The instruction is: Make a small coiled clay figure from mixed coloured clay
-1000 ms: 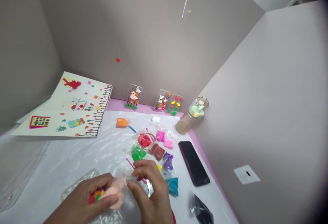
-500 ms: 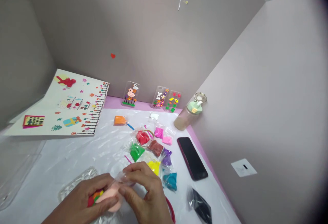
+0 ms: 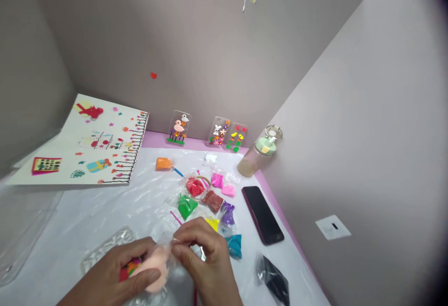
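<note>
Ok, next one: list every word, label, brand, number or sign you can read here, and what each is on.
None can be read.
Small yellow-and-pink card on the white decorated sheet: rows of dark marks, too small and blurred to tell whether they are writing.
Phone: screen dark, no text visible.
Bottle: no legible label.
Peach packet: no print visible.

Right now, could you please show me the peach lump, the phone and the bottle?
Peach lump [image 3: 158,260], head view: its visible middle.
Phone [image 3: 262,216], head view: middle of the dark screen.
Bottle [image 3: 251,160], head view: its body.
</note>
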